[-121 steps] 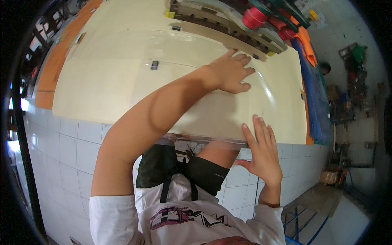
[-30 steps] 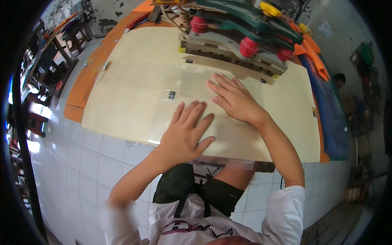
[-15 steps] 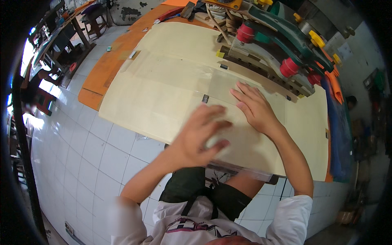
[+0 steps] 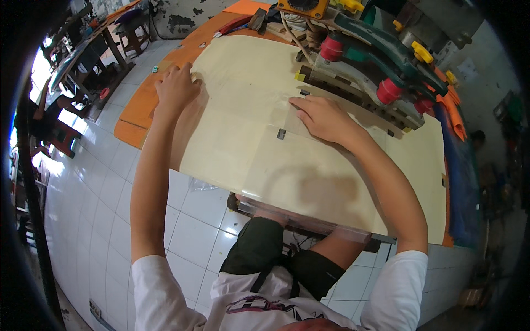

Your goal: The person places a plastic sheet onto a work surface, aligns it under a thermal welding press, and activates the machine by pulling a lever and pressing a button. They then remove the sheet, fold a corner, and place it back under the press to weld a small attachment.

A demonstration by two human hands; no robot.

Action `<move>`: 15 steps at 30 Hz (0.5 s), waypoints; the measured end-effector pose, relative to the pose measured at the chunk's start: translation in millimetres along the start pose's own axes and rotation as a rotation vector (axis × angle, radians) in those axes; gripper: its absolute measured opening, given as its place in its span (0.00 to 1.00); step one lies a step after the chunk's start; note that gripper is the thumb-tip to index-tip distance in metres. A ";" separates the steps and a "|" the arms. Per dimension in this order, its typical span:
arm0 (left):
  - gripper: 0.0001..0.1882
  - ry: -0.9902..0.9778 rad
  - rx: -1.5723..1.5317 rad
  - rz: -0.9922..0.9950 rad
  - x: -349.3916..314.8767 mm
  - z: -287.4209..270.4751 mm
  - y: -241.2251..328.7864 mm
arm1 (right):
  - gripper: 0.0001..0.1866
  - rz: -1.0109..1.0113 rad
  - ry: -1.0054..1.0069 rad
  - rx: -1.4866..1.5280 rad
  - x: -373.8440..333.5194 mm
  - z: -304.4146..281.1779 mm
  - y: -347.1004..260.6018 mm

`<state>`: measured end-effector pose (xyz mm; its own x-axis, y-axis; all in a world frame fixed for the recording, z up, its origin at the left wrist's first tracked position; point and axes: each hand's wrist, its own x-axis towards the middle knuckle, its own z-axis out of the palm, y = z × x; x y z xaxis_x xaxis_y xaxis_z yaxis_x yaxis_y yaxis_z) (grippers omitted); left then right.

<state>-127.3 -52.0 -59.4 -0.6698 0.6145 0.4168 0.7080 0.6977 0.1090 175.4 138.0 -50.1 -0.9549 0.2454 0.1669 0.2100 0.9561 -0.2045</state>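
A broad cream sheet [image 4: 232, 110] covers most of the worktop. On it lies a clear plastic film [image 4: 326, 165], whose edges are hard to make out. My left hand [image 4: 178, 91] is at the sheet's far left edge, its bent fingers apart and their tips partly hidden. My right hand [image 4: 326, 118] rests on the film right of the middle, fingers stretched forward and thumb apart. Just left of and nearer than my right hand is a small dark tab [image 4: 281, 134] on the sheet. Beyond that hand stands a green hand-lever sealing press [image 4: 386, 66] with red knobs.
An orange tabletop [image 4: 130, 118] shows past the sheet's left edge. Tools and a cord [image 4: 290, 36] lie at the back, near a yellow-orange device [image 4: 303, 7]. Blue plastic [image 4: 461, 182] hangs at the right edge. At far left, a person [image 4: 47, 118] sits on a stool.
My left hand has swung from the middle of the sheet to its far left edge. My right hand has moved slightly left and away from me, staying on the film.
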 end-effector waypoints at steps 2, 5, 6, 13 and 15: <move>0.28 -0.026 -0.015 -0.011 12.6 4.2 -9.3 | 0.21 0.028 -0.029 -0.018 8.5 2.1 -6.2; 0.28 -0.156 -0.170 0.058 38.6 13.6 -35.0 | 0.25 0.063 -0.080 -0.047 16.3 -0.1 -13.8; 0.26 -0.170 -0.193 0.083 45.0 14.2 -44.1 | 0.26 0.069 -0.100 -0.060 18.5 -0.4 -16.3; 0.22 -0.741 -1.231 -0.224 49.4 -21.5 -25.7 | 0.28 0.070 -0.049 -0.070 20.6 4.7 -8.4; 0.21 -0.804 -1.358 -0.255 59.5 -26.0 -29.7 | 0.28 0.092 -0.046 -0.043 21.3 5.5 -7.2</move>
<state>-182.4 -45.6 -14.4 -0.4241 0.8701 -0.2512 -0.0652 0.2473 0.9667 152.5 135.5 -50.4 -0.9397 0.3257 0.1045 0.3049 0.9360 -0.1756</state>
